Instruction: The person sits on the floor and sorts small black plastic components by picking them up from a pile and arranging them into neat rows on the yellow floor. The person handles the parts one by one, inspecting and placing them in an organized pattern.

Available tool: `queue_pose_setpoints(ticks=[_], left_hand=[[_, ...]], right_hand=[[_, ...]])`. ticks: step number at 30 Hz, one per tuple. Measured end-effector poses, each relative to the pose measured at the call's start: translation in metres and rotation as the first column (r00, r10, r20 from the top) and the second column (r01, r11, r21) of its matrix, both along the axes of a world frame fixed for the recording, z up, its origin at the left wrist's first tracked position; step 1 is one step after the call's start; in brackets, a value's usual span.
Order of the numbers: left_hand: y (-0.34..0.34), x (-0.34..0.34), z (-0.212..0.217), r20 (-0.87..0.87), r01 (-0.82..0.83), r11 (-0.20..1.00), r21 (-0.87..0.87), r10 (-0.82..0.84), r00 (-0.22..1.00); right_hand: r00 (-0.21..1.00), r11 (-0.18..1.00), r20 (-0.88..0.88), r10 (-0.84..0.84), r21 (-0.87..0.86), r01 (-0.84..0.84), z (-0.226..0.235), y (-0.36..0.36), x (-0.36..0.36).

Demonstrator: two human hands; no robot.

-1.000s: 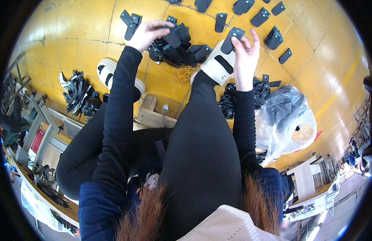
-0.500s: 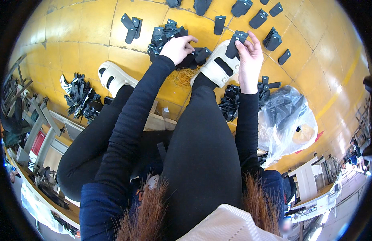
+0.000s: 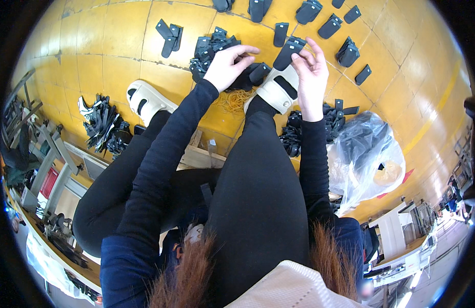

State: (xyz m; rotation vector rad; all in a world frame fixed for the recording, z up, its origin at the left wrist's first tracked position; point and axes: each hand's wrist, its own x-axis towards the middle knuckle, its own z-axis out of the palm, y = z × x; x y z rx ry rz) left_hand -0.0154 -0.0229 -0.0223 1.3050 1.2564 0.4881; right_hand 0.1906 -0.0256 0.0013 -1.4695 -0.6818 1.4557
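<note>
My right hand (image 3: 312,79) pinches a small stack of flat black tab-shaped pieces (image 3: 287,54), rounded at one end, each with a tiny pale mark. It holds them in the air over my light clog (image 3: 279,92). My left hand (image 3: 228,68) hovers over a heap of similar black pieces (image 3: 212,45), thumb and fingers apart, nothing visible between them. Part of that heap is hidden behind the left hand. Beside it lies a loose tangle of yellow string (image 3: 237,100).
Small black stacks (image 3: 330,25) are spread over the yellow tiled floor (image 3: 119,36). A clear plastic bag (image 3: 368,159) with dark contents lies at the right. More black pieces sit by my right forearm, and a black-and-white pile (image 3: 105,123) lies left of my other clog.
My right hand has moved slightly left with the black pieces, which now tilt more. The left hand has shifted a little, its fingers reaching further right.
</note>
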Motion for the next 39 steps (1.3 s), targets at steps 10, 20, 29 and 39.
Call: queue_pose_setpoints(ticks=[10, 20, 29, 39], left_hand=[[-0.017, 0.036, 0.015, 0.398, -0.184, 0.799, -0.573, 0.467, 0.790], [-0.017, 0.026, 0.008, 0.320, -0.243, 0.874, -0.422, 0.394, 0.862], [-0.016, 0.027, 0.018, -0.110, -0.050, 0.996, -0.076, 0.041, 0.993], [-0.007, 0.023, 0.025, 0.445, 0.164, 0.865, -0.475, 0.076, 0.892]], right_hand=[[0.998, 0.998, -0.007, 0.066, 0.016, -0.066, 0.006, -0.003, -0.018], [0.982, 0.988, 0.107, 0.156, -0.010, -0.156, 0.008, -0.004, -0.022], [0.918, 0.935, 0.191, 0.349, -0.002, -0.355, 0.005, -0.006, -0.019], [0.769, 0.797, 0.431, 0.472, 0.165, -0.581, 0.020, 0.009, -0.005]])
